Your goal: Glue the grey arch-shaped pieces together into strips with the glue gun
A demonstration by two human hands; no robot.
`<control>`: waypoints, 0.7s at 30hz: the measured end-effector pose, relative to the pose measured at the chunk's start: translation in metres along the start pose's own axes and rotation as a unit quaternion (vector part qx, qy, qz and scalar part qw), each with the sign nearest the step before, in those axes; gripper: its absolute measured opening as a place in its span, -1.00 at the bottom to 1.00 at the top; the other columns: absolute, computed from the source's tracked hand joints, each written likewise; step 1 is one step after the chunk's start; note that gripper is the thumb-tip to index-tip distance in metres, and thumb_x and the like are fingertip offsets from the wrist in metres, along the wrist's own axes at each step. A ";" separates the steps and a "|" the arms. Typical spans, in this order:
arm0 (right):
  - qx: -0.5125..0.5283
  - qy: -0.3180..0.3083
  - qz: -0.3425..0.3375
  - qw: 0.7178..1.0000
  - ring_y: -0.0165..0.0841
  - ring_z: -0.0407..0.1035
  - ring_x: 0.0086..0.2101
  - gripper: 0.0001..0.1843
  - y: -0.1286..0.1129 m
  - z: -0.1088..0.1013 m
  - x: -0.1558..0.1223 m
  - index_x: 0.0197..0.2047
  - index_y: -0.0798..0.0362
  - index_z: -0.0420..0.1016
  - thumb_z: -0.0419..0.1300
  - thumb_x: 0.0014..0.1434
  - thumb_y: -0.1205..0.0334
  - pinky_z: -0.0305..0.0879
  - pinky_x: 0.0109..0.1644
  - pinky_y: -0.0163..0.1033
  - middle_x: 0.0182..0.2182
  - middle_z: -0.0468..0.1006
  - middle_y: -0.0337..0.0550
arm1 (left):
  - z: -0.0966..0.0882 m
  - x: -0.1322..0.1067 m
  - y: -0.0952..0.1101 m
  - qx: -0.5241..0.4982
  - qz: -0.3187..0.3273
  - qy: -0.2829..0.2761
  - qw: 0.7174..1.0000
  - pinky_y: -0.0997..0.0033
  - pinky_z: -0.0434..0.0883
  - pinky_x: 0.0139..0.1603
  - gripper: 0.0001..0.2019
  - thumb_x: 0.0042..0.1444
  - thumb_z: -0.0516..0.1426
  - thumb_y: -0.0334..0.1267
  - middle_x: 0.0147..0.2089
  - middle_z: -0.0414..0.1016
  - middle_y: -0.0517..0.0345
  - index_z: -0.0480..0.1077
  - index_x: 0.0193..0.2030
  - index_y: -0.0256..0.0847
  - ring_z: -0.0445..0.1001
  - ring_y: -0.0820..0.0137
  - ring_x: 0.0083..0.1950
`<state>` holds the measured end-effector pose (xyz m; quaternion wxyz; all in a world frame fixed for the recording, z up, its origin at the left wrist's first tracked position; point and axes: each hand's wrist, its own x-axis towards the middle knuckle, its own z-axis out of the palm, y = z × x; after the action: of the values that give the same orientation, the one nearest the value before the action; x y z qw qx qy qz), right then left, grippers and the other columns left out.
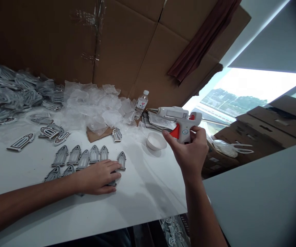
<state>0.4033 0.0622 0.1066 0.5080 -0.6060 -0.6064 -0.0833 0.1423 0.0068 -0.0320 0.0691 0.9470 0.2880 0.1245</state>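
My right hand [193, 151] is wrapped round the handle of a white glue gun [175, 115] with a red trigger, held up over the table's right side. Its nozzle points left, and a glue stick [215, 122] sticks out behind. My left hand [100, 176] lies palm down with fingers stretched out, covering part of a small grey arched piece [112, 181]. Near its fingertips is another grey arched piece [121, 160]. Behind the hand lie rows of similar grey arched window-shaped pieces [74, 154], some hidden by my forearm.
A white bowl [156, 141] stands below the glue gun. Farther back are a water bottle [141, 104] and crumpled plastic bags [93, 104]. Bagged pieces [11, 91] pile up at left, with loose brown-and-white arches [21, 142]. Cardboard boxes [279, 121] sit at right.
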 end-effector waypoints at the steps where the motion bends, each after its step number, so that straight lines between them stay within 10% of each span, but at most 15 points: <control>1: 0.005 0.002 0.002 1.000 -0.45 0.28 -0.42 -0.12 -0.003 -0.001 0.004 -0.16 0.11 0.29 0.34 -0.31 -0.44 0.23 -0.35 -0.32 -0.35 0.44 -0.16 | 0.000 0.000 0.000 -0.001 0.000 0.003 1.000 -0.01 0.35 0.30 -0.67 0.26 0.10 -0.10 0.29 0.31 -0.19 0.36 0.08 -0.22 0.32 0.05 0.30; 15: 0.009 0.005 -0.014 1.000 -0.42 0.31 -0.39 -0.16 -0.006 -0.002 0.014 -0.16 0.11 0.30 0.36 -0.27 -0.39 0.22 -0.34 -0.32 -0.31 0.48 -0.12 | -0.018 0.005 0.001 0.017 0.003 0.011 1.000 0.12 0.33 0.24 -0.61 0.32 0.00 -0.02 0.39 0.21 -0.04 0.33 0.18 -0.14 0.35 0.14 0.28; 21: 0.006 -0.002 -0.013 1.000 -0.46 0.28 -0.43 -0.14 -0.010 -0.004 0.010 -0.16 0.12 0.29 0.33 -0.27 -0.43 0.18 -0.38 -0.34 -0.34 0.46 -0.13 | -0.038 0.029 -0.036 0.062 -0.070 -0.008 0.996 0.23 0.37 0.13 -0.60 0.29 0.04 0.06 0.27 0.40 0.08 0.39 0.15 -0.06 0.48 0.24 0.11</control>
<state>0.3997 0.0635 0.1207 0.5089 -0.5953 -0.6159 -0.0852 0.1357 0.0549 0.0024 0.0211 0.9280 0.3601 0.0932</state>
